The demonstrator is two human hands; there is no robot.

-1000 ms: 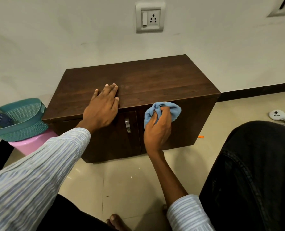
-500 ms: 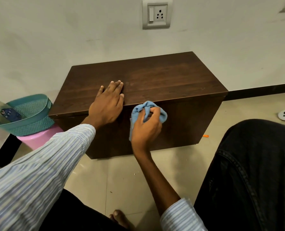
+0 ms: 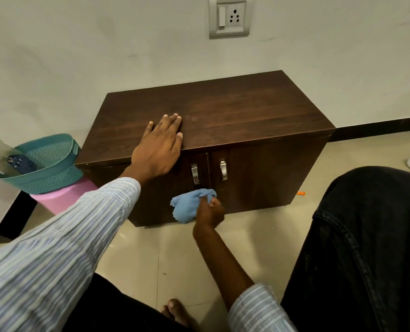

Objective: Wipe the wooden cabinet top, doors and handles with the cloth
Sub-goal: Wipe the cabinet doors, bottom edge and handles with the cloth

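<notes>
Teal woven plastic basket (image 3: 48, 164) sits at the far left on a round pink plastic stool (image 3: 60, 197), with a dark blue gadget (image 3: 22, 161) lying inside it; just beside it to the right stands the low dark brown wooden cabinet (image 3: 235, 116) against the pale wall, under a grey wall socket plate (image 3: 230, 17); the left hand (image 3: 158, 149), out of a blue-and-white striped sleeve (image 3: 55, 248), lies flat on the cabinet's top near the front edge, its fingers (image 3: 172, 121) straight and together, holding nothing; below and right of it two short metal door handles (image 3: 194, 173) flank the seam between the doors; under them the right hand (image 3: 210, 212) has its fingers curled round a crumpled light blue cloth (image 3: 187, 204), which is held against the lower part of the door front near that seam; farther right a small orange scrap (image 3: 301, 193) lies on the beige tiled floor (image 3: 151, 248), and a dark denim-clad knee (image 3: 366, 236) fills the corner.
</notes>
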